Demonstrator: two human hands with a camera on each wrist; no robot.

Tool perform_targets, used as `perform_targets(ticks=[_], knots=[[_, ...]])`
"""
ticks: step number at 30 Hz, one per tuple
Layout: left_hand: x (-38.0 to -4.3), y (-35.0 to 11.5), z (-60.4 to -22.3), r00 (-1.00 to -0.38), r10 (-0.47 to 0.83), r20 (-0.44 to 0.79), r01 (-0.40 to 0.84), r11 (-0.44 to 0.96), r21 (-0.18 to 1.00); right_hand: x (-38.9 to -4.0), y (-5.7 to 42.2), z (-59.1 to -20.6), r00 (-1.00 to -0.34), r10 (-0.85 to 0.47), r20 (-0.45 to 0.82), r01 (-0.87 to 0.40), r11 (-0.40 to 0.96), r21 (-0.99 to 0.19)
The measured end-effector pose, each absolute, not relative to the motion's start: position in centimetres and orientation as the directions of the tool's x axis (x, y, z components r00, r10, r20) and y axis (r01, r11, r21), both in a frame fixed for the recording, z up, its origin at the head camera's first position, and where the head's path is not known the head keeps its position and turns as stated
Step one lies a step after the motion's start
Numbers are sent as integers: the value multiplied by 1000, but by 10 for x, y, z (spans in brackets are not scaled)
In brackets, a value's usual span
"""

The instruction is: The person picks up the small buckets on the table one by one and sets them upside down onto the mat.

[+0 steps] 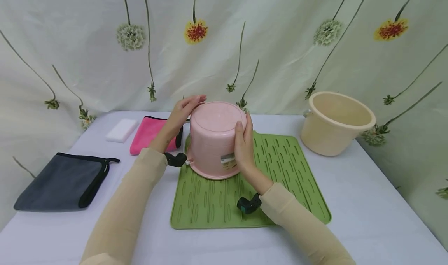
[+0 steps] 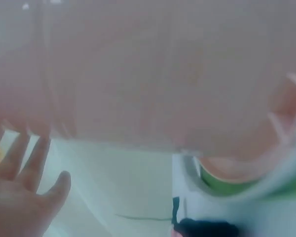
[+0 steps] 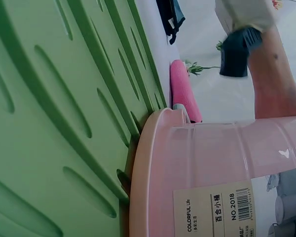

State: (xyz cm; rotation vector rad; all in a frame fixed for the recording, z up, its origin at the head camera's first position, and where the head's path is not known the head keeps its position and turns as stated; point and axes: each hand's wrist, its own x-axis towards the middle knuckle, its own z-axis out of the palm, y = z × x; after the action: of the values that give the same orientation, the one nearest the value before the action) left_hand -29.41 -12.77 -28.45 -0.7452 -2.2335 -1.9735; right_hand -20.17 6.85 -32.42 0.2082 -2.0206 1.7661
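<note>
A pink plastic bucket (image 1: 210, 148) stands upside down on a green ridged mat (image 1: 287, 171), its base facing up and its rim low on the mat. My left hand (image 1: 182, 111) lies along the bucket's upper left side with straight fingers. On the right side, my right hand (image 1: 244, 146) rests flat against the wall with fingers pointing up. The right wrist view shows the bucket's paper label (image 3: 217, 212) and its rim at the mat. In the left wrist view the bucket wall (image 2: 138, 74) fills the top, with the left hand's fingertips touching it.
A cream bucket (image 1: 322, 136) stands upright at the back right. To the left lie a pink cloth (image 1: 147, 134), a white sponge block (image 1: 121, 130) and a dark grey cloth (image 1: 63, 183) with black edging. A flowered curtain (image 1: 224, 43) hangs behind the white table.
</note>
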Motion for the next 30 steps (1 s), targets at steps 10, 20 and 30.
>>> perform_targets(ticks=[10,20,30], knots=[[-230,-160,-301,-895,280,348,373,43,927,-208,83,-320,-881,170,441,-409,195,-892],[-167,-206,-363,-809,566,160,366,271,890,-210,106,-295,-685,133,717,-649,337,-682],[-167,-207,-380,-743,669,-1,349,389,853,-186,182,-227,-598,223,770,-667,396,-632]])
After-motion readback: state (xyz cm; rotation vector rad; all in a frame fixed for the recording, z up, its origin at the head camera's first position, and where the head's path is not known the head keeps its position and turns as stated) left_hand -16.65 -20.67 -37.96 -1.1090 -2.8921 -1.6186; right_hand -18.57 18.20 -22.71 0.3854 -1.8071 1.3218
